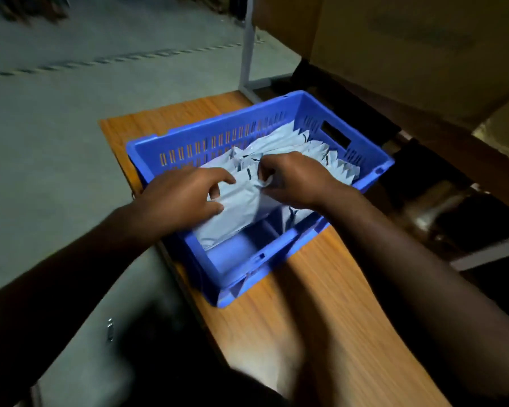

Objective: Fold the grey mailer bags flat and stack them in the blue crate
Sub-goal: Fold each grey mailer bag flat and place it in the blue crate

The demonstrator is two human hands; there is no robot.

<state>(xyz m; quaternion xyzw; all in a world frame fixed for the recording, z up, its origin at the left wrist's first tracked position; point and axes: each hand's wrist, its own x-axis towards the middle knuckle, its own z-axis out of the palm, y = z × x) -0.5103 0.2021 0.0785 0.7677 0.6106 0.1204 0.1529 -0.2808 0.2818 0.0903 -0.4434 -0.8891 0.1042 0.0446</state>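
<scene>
One blue crate (373,171), slotted side walls, a handle cut-out in the far right end wall, set at an angle on a wood-grain worktop (321,318) and near its left edge. Contents: a row of grey mailer bags (329,160), folded and overlapping, their edges fanned along the far and right part of the interior; one further grey mailer bag (235,212) lying on top toward the near left side, its lower edge reaching down to the bare blue crate floor, which shows in the near corner. Left hand (182,198): over the left part of the top bag, thumb and fingers curled onto its surface, grip grasping the bag's left portion. Right hand (294,180): at the bag's upper right, fingers bent down and pinching bunched grey film, grip clenched on the bag. Both forearms reach in from the near side. Surroundings: large cardboard boxes (409,48) above and to the right of the crate; a white metal post (247,45) behind it; grey concrete floor (56,142) to the left. Picture dim and slightly blurred.
</scene>
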